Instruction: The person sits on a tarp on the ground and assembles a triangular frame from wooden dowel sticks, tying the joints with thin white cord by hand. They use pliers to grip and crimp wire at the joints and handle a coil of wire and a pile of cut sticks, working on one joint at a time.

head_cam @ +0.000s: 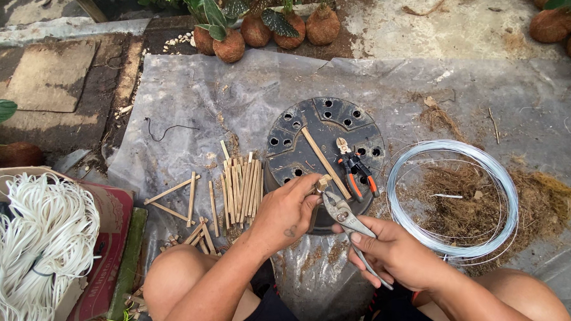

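Note:
My left hand [288,211] pinches a short piece of bamboo stick [324,181] over the near edge of an upturned black pot [313,117] with holes in its base. My right hand [394,252] grips the handles of grey metal pliers [342,214], whose jaws sit at the stick piece. A long bamboo stick [324,161] lies across the pot base. Beside it rest small orange-handled pliers [357,172].
A pile of cut bamboo sticks [239,187] lies left of the pot on a grey plastic sheet [192,92]. A coil of silver wire [452,196] rests on coconut fibre at right. White cord [35,239] fills a cardboard box at left. Husk-ball plants [229,46] line the back.

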`<state>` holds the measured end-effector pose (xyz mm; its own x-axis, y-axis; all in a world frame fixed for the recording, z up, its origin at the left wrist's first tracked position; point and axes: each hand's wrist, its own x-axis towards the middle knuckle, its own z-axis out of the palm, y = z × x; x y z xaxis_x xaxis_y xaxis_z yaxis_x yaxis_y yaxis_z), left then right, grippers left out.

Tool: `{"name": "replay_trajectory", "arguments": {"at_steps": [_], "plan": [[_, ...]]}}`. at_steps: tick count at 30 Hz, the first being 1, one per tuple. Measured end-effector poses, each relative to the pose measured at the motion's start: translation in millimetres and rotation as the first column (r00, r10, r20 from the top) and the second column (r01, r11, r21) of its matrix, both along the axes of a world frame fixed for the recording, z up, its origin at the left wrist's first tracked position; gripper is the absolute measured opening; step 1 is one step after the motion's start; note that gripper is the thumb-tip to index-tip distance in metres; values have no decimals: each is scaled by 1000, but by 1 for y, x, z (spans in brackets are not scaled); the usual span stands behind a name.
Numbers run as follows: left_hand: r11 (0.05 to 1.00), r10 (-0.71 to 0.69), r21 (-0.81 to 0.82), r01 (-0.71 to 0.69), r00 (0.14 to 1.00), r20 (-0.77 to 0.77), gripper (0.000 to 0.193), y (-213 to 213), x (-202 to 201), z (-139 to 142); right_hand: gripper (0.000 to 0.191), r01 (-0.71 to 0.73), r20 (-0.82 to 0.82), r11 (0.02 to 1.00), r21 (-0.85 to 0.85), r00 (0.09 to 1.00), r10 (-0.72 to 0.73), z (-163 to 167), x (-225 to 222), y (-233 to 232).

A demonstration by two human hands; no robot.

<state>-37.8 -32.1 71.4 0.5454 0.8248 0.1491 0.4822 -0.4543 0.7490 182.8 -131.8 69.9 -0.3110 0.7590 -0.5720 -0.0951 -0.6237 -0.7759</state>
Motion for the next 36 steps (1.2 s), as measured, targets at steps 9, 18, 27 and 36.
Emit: {"name": "replay_trajectory", "arguments": {"at_steps": [9, 18, 27, 36], "plan": [[999, -7, -35, 4, 996, -88, 36, 4, 2, -7, 25, -193, 391, 978, 76, 908, 149, -8, 6, 8], [972, 225, -101, -214, 967, 121, 39, 28, -9, 7, 40, -239, 652, 927, 288, 758, -7, -41, 31, 50], [950, 293, -183, -254, 928, 232, 43, 38, -30, 18, 49, -555, 978, 808, 197, 48, -205, -97, -45, 116], [924, 306, -312, -223, 919, 249, 30, 36, -40, 9, 40, -465, 951, 842, 271, -8, -311, -100, -28, 128]]}}
